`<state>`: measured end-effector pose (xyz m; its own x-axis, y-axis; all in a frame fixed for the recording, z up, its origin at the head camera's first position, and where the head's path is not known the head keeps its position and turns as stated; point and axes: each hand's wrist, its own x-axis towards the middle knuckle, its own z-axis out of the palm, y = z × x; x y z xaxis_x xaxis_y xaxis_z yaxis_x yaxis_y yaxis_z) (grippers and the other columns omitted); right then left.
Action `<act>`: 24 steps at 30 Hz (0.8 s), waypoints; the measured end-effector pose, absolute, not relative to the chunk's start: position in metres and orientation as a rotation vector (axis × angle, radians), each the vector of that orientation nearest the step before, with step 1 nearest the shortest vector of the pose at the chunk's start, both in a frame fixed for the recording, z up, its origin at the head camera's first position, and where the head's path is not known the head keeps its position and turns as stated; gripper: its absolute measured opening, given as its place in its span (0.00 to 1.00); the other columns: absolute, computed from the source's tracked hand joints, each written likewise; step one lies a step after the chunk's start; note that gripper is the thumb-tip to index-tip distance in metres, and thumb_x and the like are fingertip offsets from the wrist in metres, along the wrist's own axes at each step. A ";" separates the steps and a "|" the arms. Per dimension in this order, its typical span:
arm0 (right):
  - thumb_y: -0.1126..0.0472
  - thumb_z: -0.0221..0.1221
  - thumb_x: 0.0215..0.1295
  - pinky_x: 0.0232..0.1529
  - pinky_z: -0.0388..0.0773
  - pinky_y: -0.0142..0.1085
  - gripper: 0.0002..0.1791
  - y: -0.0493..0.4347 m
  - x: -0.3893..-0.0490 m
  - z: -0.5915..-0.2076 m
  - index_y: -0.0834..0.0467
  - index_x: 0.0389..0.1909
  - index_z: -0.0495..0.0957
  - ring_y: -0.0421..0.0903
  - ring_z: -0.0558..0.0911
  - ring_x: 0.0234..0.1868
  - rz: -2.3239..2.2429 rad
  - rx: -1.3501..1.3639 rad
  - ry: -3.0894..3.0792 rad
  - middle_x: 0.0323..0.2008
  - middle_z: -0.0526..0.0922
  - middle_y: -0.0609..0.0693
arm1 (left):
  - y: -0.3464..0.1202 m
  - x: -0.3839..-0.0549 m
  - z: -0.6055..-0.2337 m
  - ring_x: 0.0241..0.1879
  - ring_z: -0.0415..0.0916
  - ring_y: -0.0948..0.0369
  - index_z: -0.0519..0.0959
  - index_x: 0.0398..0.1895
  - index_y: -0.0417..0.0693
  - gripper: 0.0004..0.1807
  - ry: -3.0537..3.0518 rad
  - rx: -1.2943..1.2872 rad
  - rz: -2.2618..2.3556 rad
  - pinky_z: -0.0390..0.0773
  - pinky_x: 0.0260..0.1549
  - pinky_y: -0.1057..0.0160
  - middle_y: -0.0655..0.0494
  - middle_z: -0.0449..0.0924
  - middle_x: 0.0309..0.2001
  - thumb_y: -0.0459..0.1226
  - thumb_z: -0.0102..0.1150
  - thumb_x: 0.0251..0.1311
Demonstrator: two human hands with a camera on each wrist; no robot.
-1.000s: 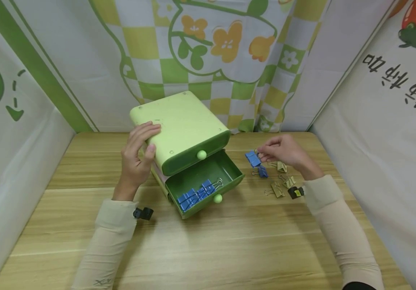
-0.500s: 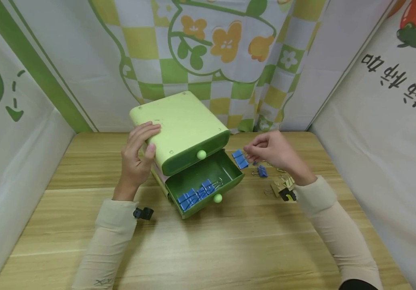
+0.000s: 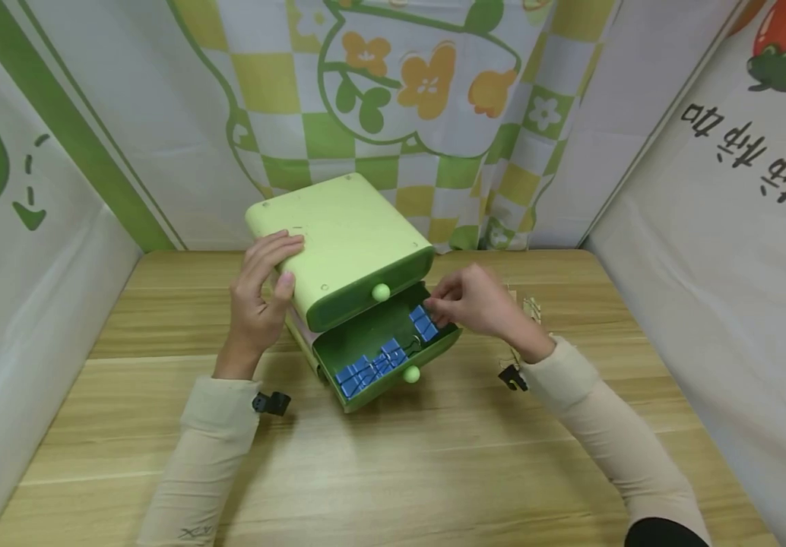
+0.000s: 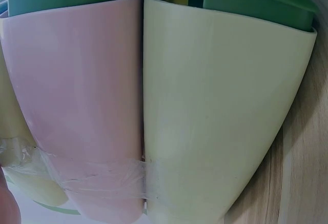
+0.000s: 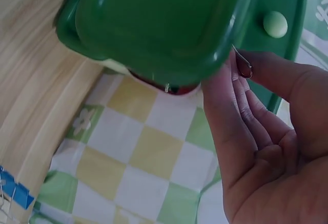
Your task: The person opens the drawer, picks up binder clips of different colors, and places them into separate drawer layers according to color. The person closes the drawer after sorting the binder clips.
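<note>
My left hand point(image 3: 261, 292) rests on the left edge of a light-green drawer box point(image 3: 352, 235), fingers flat on its top. The box's middle drawer point(image 3: 393, 315) is pulled out, with several blue binder clips point(image 3: 370, 370) in a row along its front. Over the right end of this drawer, my right hand point(image 3: 475, 301) pinches a blue binder clip point(image 3: 423, 323) by its wire handle. In the right wrist view, the fingers and thumb hold that wire beside the drawer's green wall; the clip's body is hidden there.
Gold binder clips point(image 3: 532, 308) lie on the wooden table point(image 3: 434, 471), partly hidden by the right forearm. Another blue clip point(image 5: 18, 190) lies on the table in the right wrist view. Clear tape point(image 4: 102, 178) joins the pink and cream casings. A checkered curtain point(image 3: 372, 167) hangs behind.
My right hand has carried the blue binder clip leftward from the pile on the table to over the open drawer. The left hand has stayed on the box.
</note>
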<state>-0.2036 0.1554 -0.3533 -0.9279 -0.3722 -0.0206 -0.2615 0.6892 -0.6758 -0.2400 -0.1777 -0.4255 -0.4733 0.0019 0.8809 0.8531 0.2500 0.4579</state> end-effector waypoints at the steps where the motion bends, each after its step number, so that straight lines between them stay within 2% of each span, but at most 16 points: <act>1: 0.60 0.67 0.70 0.32 0.90 0.38 0.07 0.153 -0.203 -0.354 0.59 0.34 0.90 0.43 0.90 0.28 -1.049 -0.524 2.742 0.29 0.92 0.51 | -0.178 -0.240 -0.426 0.70 0.75 0.47 0.85 0.54 0.35 0.24 -1.711 -0.796 -1.324 0.64 0.79 0.45 0.37 0.86 0.58 0.42 0.52 0.66; 6: 0.62 0.68 0.69 0.31 0.90 0.35 0.06 0.144 -0.205 -0.362 0.60 0.34 0.89 0.43 0.90 0.28 -1.054 -0.549 2.679 0.29 0.92 0.52 | -0.178 -0.240 -0.426 0.70 0.75 0.46 0.85 0.55 0.35 0.24 -1.709 -0.799 -1.320 0.64 0.79 0.44 0.36 0.86 0.58 0.42 0.52 0.66; 17: 0.64 0.67 0.69 0.29 0.89 0.35 0.05 0.132 -0.203 -0.371 0.60 0.35 0.90 0.42 0.90 0.27 -1.015 -0.631 2.623 0.29 0.92 0.50 | -0.178 -0.240 -0.425 0.70 0.75 0.46 0.85 0.54 0.34 0.24 -1.711 -0.799 -1.313 0.65 0.79 0.46 0.37 0.86 0.58 0.43 0.53 0.67; 24: 0.61 0.67 0.70 0.22 0.80 0.32 0.06 0.126 -0.204 -0.378 0.57 0.33 0.90 0.41 0.88 0.26 -0.966 -0.723 2.632 0.26 0.91 0.47 | -0.179 -0.241 -0.426 0.69 0.75 0.45 0.85 0.54 0.34 0.24 -1.711 -0.810 -1.302 0.64 0.79 0.45 0.36 0.86 0.57 0.44 0.52 0.68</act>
